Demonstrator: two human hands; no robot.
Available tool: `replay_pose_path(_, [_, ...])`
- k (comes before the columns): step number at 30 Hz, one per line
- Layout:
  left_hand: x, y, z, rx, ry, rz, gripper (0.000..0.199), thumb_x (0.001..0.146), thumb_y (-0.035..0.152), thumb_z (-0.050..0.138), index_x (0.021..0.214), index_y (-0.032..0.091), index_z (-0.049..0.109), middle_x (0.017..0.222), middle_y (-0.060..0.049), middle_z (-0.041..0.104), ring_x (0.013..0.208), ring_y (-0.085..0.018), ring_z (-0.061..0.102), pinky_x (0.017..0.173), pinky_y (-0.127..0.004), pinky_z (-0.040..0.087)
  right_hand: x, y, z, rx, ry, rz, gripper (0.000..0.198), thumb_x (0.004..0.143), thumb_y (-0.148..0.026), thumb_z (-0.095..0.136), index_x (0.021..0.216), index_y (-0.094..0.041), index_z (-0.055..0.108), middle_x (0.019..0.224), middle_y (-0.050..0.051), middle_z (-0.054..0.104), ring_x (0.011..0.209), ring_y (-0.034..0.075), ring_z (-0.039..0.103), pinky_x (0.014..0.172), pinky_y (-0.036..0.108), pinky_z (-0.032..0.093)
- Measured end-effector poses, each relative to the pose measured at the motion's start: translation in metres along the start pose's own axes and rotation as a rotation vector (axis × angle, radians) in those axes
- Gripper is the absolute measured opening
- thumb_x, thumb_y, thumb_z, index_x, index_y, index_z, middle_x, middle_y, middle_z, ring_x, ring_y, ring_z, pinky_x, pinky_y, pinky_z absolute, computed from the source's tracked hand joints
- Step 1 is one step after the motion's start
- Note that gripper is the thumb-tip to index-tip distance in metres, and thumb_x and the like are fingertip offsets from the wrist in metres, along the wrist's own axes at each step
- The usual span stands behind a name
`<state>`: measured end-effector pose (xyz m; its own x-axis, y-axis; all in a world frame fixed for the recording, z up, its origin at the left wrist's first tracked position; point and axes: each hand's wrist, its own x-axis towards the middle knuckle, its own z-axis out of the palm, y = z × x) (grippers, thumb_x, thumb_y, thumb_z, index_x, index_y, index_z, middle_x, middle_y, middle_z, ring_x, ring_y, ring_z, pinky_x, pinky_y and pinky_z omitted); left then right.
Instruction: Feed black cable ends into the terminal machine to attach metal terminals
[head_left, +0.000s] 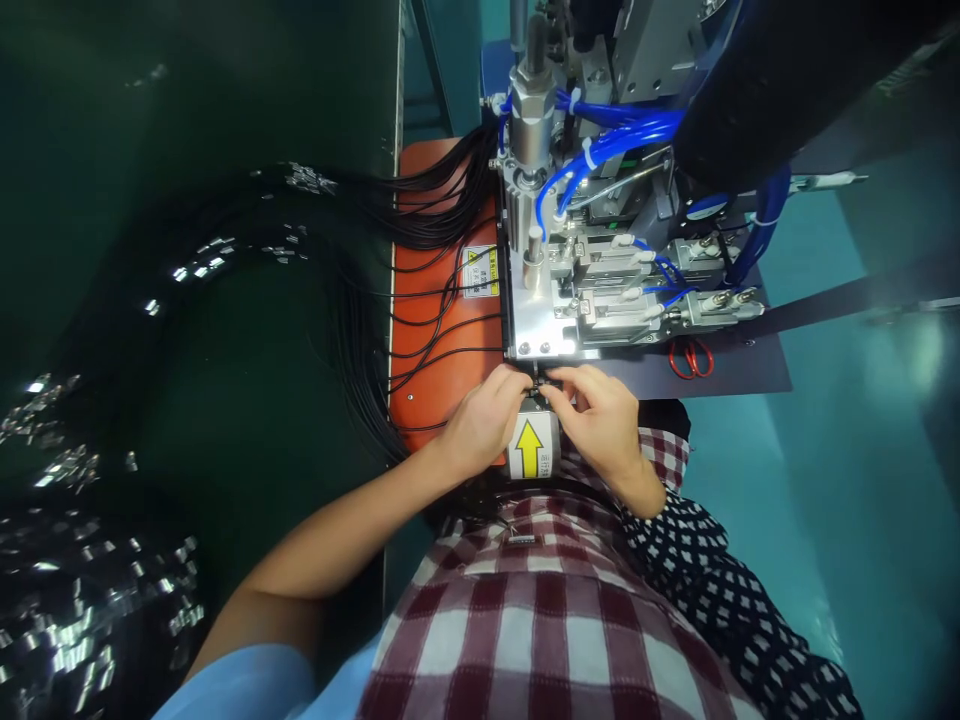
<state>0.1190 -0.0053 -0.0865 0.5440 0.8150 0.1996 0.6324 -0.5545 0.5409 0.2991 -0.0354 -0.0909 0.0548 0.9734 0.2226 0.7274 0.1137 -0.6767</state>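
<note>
My left hand [484, 420] and my right hand [604, 420] meet at the near edge of a metal machine [541, 325]. Thumb and fingers of each hand are pinched together around a small dark part [535, 388] between them; its kind is too small to tell. Just below the fingertips sits a rounded block with a white label and a yellow arrow [529, 450]. To the left of the machine, thin black cables [442, 315] run across an orange plate [420, 400], close to my left hand.
Large bundles of black cables with shiny metal ends [82, 620] lie on the dark surface at left. Red-handled scissors [691, 358] rest on the dark machine base at right. Blue air tubes [622, 130] and a large black tube [795, 80] hang over the machine.
</note>
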Motion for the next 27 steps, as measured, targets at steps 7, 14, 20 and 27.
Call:
replay_pose_path(7, [0.000, 0.000, 0.000, 0.006, -0.015, -0.017, 0.011, 0.095, 0.012, 0.044, 0.098, 0.017, 0.054, 0.089, -0.006, 0.057, 0.082, -0.018, 0.059, 0.073, -0.029, 0.053, 0.006, -0.005, 0.009, -0.099, 0.020, -0.117, 0.016, 0.091, -0.027, 0.061, 0.078, -0.021, 0.068, 0.065, -0.002, 0.064, 0.059, 0.012, 0.054, 0.064, 0.031, 0.033])
replay_pose_path(14, [-0.001, -0.001, 0.001, 0.007, -0.034, -0.041, 0.012, 0.095, 0.014, 0.044, 0.101, 0.018, 0.052, 0.091, -0.005, 0.057, 0.082, -0.018, 0.059, 0.074, -0.029, 0.052, 0.006, 0.003, 0.008, -0.031, 0.012, -0.063, 0.012, 0.091, -0.029, 0.061, 0.088, -0.020, 0.068, 0.068, -0.002, 0.065, 0.059, 0.012, 0.054, 0.064, 0.029, 0.036])
replay_pose_path(20, [-0.001, -0.001, 0.001, -0.001, 0.002, -0.021, 0.011, 0.095, 0.013, 0.044, 0.102, 0.018, 0.051, 0.092, -0.005, 0.058, 0.082, -0.018, 0.059, 0.074, -0.029, 0.052, 0.008, 0.000, 0.007, -0.126, 0.044, -0.184, 0.017, 0.092, -0.031, 0.061, 0.084, -0.021, 0.073, 0.066, -0.002, 0.067, 0.056, 0.012, 0.054, 0.062, 0.031, 0.032])
replay_pose_path(27, [0.000, 0.001, -0.001, 0.026, -0.023, -0.024, 0.014, 0.096, 0.013, 0.044, 0.104, 0.016, 0.055, 0.092, -0.006, 0.058, 0.085, -0.018, 0.060, 0.077, -0.029, 0.053, 0.007, 0.006, 0.004, -0.014, -0.022, -0.057, 0.019, 0.092, -0.031, 0.058, 0.080, -0.021, 0.068, 0.067, -0.001, 0.065, 0.058, 0.013, 0.053, 0.064, 0.030, 0.036])
